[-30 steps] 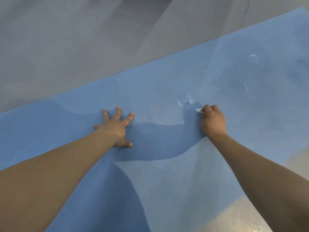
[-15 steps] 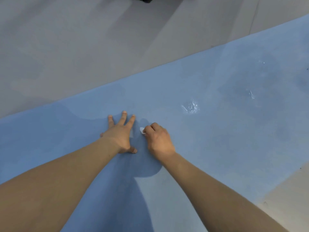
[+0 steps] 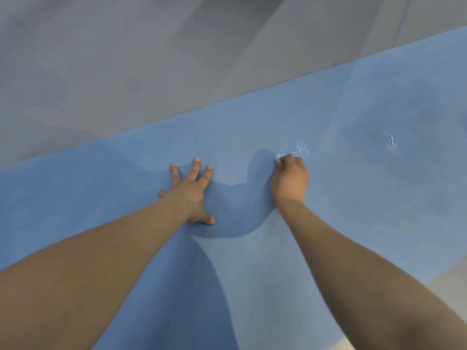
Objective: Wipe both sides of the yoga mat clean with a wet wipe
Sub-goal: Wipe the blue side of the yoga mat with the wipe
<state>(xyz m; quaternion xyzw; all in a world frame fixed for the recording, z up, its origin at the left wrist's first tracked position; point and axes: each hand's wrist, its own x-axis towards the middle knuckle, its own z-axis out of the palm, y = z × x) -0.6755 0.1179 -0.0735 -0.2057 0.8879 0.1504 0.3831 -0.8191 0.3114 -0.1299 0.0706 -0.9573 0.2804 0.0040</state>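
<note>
A blue yoga mat (image 3: 353, 198) lies flat on the floor and runs diagonally across the view. My left hand (image 3: 190, 192) presses flat on it with fingers spread, holding nothing. To its right, my right hand (image 3: 290, 179) is closed around a small white wet wipe (image 3: 278, 157), of which only a corner shows past the knuckles, pressed against the mat. Two wet, foamy spots sit on the mat, one (image 3: 302, 149) just beyond my right hand and another (image 3: 391, 143) farther right.
Grey floor (image 3: 126, 72) lies beyond the mat's far edge. A strip of lighter floor (image 3: 449, 281) shows past the mat's near edge at the lower right. My arms' shadows fall across the middle of the mat.
My right hand, which had swept left beside my left hand half a second ago, has moved back to the right toward the foamy spot. My left hand stays planted.
</note>
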